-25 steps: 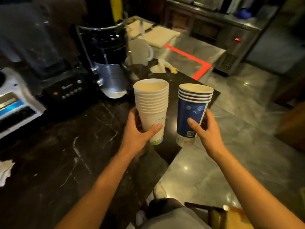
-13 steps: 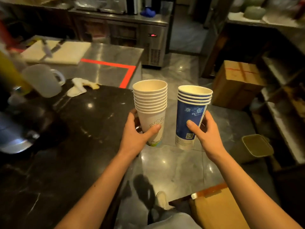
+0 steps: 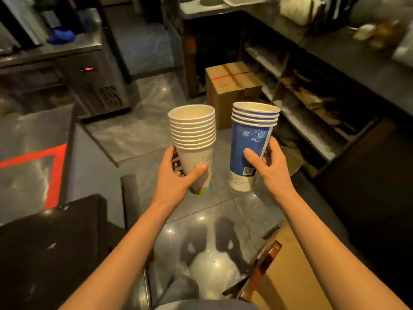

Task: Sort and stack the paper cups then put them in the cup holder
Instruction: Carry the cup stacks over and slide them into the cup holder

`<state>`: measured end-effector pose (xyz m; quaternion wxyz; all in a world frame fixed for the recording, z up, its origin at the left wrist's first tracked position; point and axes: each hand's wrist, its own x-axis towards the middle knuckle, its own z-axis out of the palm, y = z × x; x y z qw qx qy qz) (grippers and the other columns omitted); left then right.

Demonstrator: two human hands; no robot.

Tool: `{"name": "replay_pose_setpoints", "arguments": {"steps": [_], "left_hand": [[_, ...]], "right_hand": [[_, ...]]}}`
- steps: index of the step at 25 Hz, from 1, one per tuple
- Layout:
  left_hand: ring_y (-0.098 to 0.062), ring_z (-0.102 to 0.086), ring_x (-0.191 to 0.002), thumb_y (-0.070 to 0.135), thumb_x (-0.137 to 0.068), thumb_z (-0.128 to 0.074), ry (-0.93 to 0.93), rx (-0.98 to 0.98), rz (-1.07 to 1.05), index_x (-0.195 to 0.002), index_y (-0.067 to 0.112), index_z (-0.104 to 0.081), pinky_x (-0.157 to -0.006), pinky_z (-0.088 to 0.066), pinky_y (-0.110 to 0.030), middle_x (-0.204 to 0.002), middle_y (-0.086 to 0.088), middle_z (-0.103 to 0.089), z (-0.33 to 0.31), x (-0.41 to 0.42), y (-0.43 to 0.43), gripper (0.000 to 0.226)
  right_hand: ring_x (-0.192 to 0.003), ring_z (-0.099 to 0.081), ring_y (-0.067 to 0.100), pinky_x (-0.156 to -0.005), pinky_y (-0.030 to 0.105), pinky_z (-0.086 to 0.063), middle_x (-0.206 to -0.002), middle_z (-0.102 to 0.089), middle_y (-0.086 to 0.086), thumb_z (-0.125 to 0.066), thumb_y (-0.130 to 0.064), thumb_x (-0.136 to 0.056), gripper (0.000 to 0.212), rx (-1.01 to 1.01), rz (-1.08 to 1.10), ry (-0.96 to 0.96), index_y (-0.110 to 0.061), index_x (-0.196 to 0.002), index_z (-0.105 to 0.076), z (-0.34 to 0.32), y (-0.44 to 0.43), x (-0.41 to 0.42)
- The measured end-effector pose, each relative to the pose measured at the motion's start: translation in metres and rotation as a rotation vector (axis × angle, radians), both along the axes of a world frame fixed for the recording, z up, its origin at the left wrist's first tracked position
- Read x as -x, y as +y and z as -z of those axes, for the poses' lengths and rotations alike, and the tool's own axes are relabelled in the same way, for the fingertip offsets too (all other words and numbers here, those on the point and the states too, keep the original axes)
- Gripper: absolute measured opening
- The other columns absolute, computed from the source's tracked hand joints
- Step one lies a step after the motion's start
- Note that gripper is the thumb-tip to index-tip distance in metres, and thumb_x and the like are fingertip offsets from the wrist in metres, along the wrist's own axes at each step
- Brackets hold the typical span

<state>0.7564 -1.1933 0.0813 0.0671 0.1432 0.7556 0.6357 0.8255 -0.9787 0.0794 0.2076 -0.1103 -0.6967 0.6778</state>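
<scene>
Single head-worn wide-angle view, facing forward and down from close above both forearms, taking in the tiled floor and shelving to the right.

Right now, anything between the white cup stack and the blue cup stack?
Nothing. In the head view the white cup stack and the blue cup stack are apart, with only grey floor showing through the gap.

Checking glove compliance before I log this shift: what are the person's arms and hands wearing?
Nothing that shows. Both forearms are bare up to the frame edge, with no sleeves in view. The left hand and right hand have no gloves, and no rings, watch or wristbands are visible on either.
</scene>
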Motion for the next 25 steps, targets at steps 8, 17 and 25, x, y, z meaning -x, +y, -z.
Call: {"name": "replay_pose_setpoints", "arguments": {"steps": [8,17,25], "left_hand": [[0.006,-0.061,-0.104,0.033,-0.063,-0.085,-0.021,-0.103,0.31,-0.129,0.023,-0.05,-0.081,-0.052,-0.015,-0.12,0.014,-0.061,0.011,0.169,0.11,0.075],[-0.002,-0.061,-0.114,0.036,-0.067,-0.088,-0.013,-0.165,0.524,-0.133,0.029,-0.048,-0.086,-0.053,-0.02,-0.128,0.012,-0.061,-0.004,0.336,0.191,0.078],[-0.004,-0.058,-0.119,0.043,-0.065,-0.087,-0.001,-0.129,0.659,-0.137,0.033,-0.045,-0.095,-0.053,-0.031,-0.132,0.014,-0.059,0.002,0.418,0.326,0.084]], "right_hand": [[-0.103,-0.064,-0.001,-0.077,0.011,-0.05,-0.12,-0.063,-0.011,-0.073,-0.025,-0.084,0.058,-0.011,0.332,-0.046,-0.013,-0.133,-0.046,0.011,0.062,0.095],[-0.105,-0.059,-0.009,-0.076,0.005,-0.046,-0.111,-0.061,-0.038,-0.072,-0.036,-0.084,0.047,-0.106,0.557,-0.058,-0.04,-0.122,-0.045,-0.02,0.116,0.23],[-0.103,-0.059,-0.013,-0.072,0.003,-0.046,-0.11,-0.062,-0.034,-0.071,-0.048,-0.078,0.062,-0.104,0.682,-0.054,-0.03,-0.131,-0.043,-0.01,0.236,0.295]]}}
